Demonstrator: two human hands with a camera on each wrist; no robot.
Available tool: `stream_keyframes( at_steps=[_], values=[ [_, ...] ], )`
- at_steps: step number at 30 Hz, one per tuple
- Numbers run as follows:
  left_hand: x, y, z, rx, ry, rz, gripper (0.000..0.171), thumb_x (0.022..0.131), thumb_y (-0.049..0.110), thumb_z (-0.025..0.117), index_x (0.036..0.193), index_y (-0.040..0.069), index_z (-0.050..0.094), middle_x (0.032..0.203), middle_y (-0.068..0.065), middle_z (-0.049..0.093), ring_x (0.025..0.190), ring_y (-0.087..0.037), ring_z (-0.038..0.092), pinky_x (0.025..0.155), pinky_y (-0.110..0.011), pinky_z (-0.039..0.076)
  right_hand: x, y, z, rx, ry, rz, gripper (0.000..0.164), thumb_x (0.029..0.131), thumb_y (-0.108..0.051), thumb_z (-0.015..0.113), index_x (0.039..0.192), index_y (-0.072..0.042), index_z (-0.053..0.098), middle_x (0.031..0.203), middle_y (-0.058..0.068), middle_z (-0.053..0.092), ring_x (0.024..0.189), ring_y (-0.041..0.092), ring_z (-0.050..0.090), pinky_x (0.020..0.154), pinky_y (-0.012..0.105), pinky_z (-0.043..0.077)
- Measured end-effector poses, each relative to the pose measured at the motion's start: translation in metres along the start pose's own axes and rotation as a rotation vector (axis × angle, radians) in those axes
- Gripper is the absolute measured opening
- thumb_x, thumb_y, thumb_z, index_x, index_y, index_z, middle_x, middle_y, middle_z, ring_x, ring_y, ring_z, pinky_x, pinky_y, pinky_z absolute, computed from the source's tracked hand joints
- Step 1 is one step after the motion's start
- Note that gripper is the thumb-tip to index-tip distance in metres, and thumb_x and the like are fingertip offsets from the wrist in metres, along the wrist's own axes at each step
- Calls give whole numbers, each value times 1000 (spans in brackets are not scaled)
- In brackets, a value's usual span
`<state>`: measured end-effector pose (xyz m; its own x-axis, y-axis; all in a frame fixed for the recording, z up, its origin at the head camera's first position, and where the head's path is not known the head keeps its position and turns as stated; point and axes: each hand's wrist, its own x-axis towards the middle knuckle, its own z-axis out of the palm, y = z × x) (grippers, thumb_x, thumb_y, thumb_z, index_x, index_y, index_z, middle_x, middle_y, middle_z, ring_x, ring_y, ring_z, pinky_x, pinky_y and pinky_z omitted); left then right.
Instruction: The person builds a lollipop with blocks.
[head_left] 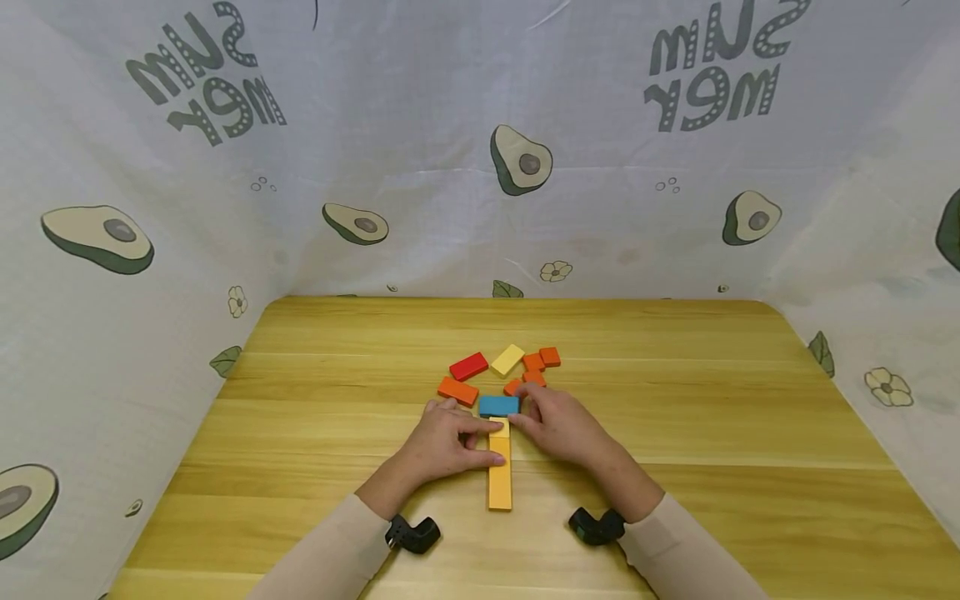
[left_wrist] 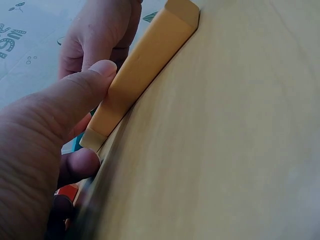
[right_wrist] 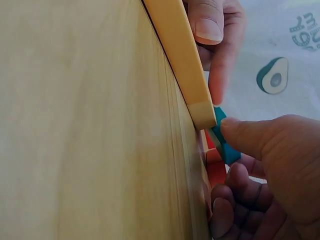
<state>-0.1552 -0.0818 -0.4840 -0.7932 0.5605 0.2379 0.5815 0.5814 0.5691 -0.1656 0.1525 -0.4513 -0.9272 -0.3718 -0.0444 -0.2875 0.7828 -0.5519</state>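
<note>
A long orange-yellow block lies lengthwise in front of the person, with a small pale yellow block at its far end. Across that end sits a blue block. My left hand comes from the left: its thumb touches the long block's side and its outstretched index finger reaches the pale block. From the right, my right hand pinches the right end of the blue block between thumb and fingers. In the right wrist view the thumb presses on the blue block, beside the pale block's end.
Beyond the hands lie a red block, a yellow block and an orange block. Several small orange pieces are grouped at the right, partly behind the right fingers. A patterned curtain surrounds the wooden table.
</note>
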Motion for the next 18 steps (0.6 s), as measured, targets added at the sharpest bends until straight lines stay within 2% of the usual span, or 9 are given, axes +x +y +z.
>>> stream_keyframes(
  at_steps=[7,13,18],
  values=[
    [0,1,0,-7,0,-9,46,77,52,86,117,29,79,60,21,47,78,-1,46,79,-31,27,0,1,0,-63,49,-23,33,96,-30,73,119,-10,63,73,-6,51,62,9,46,59,25,38],
    [0,0,1,-5,3,-9,46,77,51,86,117,29,79,60,21,47,79,-2,46,79,-31,27,0,3,1,-70,36,-49,28,94,-32,75,112,-12,66,70,-7,51,62,8,46,58,24,38],
    [0,1,1,-6,3,-18,46,77,51,86,117,30,79,60,22,48,79,-1,47,80,-31,28,0,4,1,-96,28,-63,31,94,-29,75,117,-9,68,70,-7,51,63,8,45,60,24,38]
  ],
)
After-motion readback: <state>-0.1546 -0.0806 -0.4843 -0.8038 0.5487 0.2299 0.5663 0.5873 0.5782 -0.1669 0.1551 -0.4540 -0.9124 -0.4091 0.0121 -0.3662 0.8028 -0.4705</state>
